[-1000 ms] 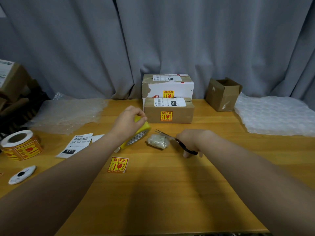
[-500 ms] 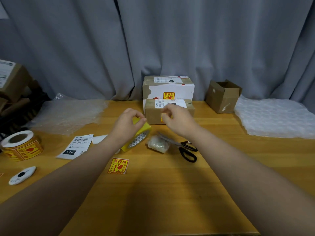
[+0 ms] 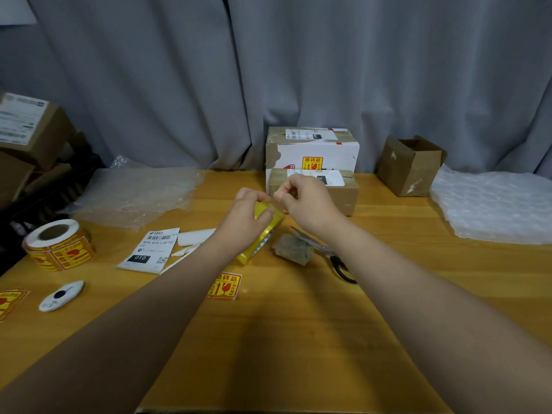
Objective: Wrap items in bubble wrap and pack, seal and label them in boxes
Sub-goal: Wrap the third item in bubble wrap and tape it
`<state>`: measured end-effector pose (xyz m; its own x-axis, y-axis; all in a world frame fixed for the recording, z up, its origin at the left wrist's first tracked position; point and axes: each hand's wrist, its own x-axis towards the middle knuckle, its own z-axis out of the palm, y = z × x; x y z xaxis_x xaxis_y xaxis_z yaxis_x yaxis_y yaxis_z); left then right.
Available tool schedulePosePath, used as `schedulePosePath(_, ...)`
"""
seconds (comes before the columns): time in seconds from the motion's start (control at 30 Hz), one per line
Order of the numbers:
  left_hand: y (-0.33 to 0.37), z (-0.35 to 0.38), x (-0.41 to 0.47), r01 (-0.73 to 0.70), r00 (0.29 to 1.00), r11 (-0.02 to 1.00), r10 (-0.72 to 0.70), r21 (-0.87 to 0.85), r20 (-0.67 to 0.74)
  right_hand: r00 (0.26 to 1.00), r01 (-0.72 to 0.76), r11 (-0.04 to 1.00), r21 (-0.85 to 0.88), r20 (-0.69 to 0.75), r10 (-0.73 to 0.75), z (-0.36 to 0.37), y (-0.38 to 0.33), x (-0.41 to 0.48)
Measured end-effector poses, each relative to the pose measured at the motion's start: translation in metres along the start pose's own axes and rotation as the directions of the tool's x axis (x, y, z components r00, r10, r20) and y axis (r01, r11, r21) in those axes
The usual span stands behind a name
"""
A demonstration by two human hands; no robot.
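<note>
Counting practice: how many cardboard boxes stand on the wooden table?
3: white-and-brown taped cardboard box at back centre; brown labelled cardboard box before it; open brown cardboard box back right. None seems hidden.

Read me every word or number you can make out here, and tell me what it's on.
"010", white on black: table label.
"010-010-L30-55", last digit unclear: same label.
"易碎品": loose sticker; sticker on white box.
Too blurred: sticker roll, brown box label, left carton label.
</note>
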<state>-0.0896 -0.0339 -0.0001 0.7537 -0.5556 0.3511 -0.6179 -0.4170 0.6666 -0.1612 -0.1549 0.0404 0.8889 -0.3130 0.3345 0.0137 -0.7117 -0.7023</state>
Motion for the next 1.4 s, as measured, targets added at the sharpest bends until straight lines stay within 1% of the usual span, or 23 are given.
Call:
schedulePosePath(0.07, 0.001, 0.001, 0.000, 0.003, 1.000, 1.000, -0.002, -0.023, 0.017, 0.999, -0.043, 0.999, -0.001, 0.007, 0.043, -0.005, 0.004, 0.001)
schedulePosePath(0.13, 0.002, 0.002, 0.001, 0.009, 1.000, 0.998, -0.009, -0.069, 0.001, 0.997, -0.072, 0.997, -0.014, 0.014, 0.072, -0.009, 0.010, 0.001)
schedulePosePath(0.17, 0.002, 0.002, 0.001, 0.020, 1.000, 0.994, -0.021, -0.104, -0.017, 0.997, -0.079, 0.997, 0.009, 0.024, 0.079, -0.010, 0.011, -0.001)
schedulePosePath(0.27, 0.002, 0.004, 0.005, 0.050, 0.996, 0.985, -0.060, -0.165, -0.059, 0.993, -0.111, 0.971, 0.213, 0.056, 0.102, -0.011, 0.018, -0.003)
schedulePosePath(0.37, 0.002, 0.006, 0.006, 0.078, 0.995, 0.979, -0.088, -0.186, -0.049, 0.998, -0.053, 0.956, 0.290, 0.044, 0.042, -0.009, 0.021, -0.006)
schedulePosePath(0.47, 0.003, 0.007, 0.006, 0.082, 0.993, 0.975, -0.097, -0.205, -0.065, 0.999, -0.014, 0.959, 0.283, -0.031, 0.024, -0.001, 0.024, -0.009)
schedulePosePath(0.6, 0.006, 0.007, 0.001, 0.062, 0.995, 0.982, -0.075, -0.176, -0.064, 0.989, -0.041, 0.943, 0.332, -0.123, 0.086, 0.009, 0.023, -0.013)
schedulePosePath(0.63, 0.007, 0.007, -0.001, 0.052, 0.996, 0.984, -0.065, -0.168, -0.068, 0.986, -0.052, 0.946, 0.321, -0.132, 0.099, 0.010, 0.022, -0.013)
schedulePosePath(0.7, 0.008, 0.006, -0.004, 0.024, 0.996, 0.988, -0.036, -0.153, -0.077, 0.987, -0.059, 0.964, 0.260, -0.128, 0.095, 0.011, 0.019, -0.013)
schedulePosePath(0.73, 0.007, 0.005, -0.005, 0.004, 0.997, 0.992, -0.013, -0.128, -0.076, 0.989, -0.051, 0.978, 0.200, -0.127, 0.078, 0.011, 0.019, -0.012)
schedulePosePath(0.83, 0.003, 0.004, -0.011, -0.039, 0.999, 0.999, 0.038, -0.018, -0.007, 0.992, 0.000, 0.998, -0.063, -0.126, -0.008, 0.009, 0.023, -0.008)
schedulePosePath(0.93, 0.005, -0.004, -0.007, 0.032, 0.997, 0.999, -0.033, 0.007, 0.074, 0.996, 0.050, 0.973, -0.227, -0.059, -0.065, -0.001, 0.029, -0.004)
schedulePosePath(0.97, 0.007, -0.006, -0.003, 0.037, 0.995, 0.999, -0.040, 0.037, 0.093, 0.997, 0.054, 0.960, -0.274, -0.038, -0.067, -0.004, 0.033, -0.003)
schedulePosePath(1.0, 0.009, -0.008, 0.000, 0.011, 0.994, 0.997, -0.020, 0.082, 0.109, 0.998, 0.049, 0.948, -0.314, -0.025, -0.060, -0.007, 0.039, -0.003)
schedulePosePath(1.07, 0.012, -0.008, 0.005, -0.060, 0.992, 0.987, 0.042, 0.152, 0.120, 1.000, -0.007, 0.952, -0.308, 0.011, 0.011, -0.013, 0.054, -0.005)
schedulePosePath(1.1, 0.012, -0.006, 0.006, -0.075, 0.993, 0.982, 0.058, 0.171, 0.103, 0.994, -0.060, 0.960, -0.273, 0.072, 0.082, -0.016, 0.061, -0.009)
schedulePosePath(1.13, 0.010, -0.004, 0.008, -0.080, 0.995, 0.976, 0.065, 0.204, 0.081, 0.972, -0.125, 0.959, -0.254, 0.162, 0.170, -0.017, 0.069, -0.014)
schedulePosePath(1.17, 0.006, -0.001, 0.010, -0.085, 0.995, 0.960, 0.071, 0.265, 0.065, 0.936, -0.175, 0.942, -0.287, 0.248, 0.249, -0.018, 0.077, -0.019)
schedulePosePath(1.2, 0.001, 0.002, 0.012, -0.095, 0.995, 0.935, 0.078, 0.342, 0.063, 0.905, -0.187, 0.912, -0.366, 0.297, 0.305, -0.018, 0.086, -0.023)
schedulePosePath(1.23, -0.005, 0.006, 0.015, -0.102, 0.994, 0.904, 0.079, 0.415, 0.073, 0.886, -0.180, 0.878, -0.443, 0.315, 0.341, -0.017, 0.092, -0.027)
schedulePosePath(1.3, -0.015, 0.013, 0.020, -0.108, 0.991, 0.855, 0.051, 0.507, 0.125, 0.866, -0.164, 0.847, -0.506, 0.336, 0.369, -0.016, 0.102, -0.031)
schedulePosePath(1.4, -0.024, 0.027, 0.018, -0.102, 0.978, 0.834, -0.014, 0.542, 0.206, 0.868, -0.153, 0.855, -0.496, 0.346, 0.357, -0.023, 0.109, -0.033)
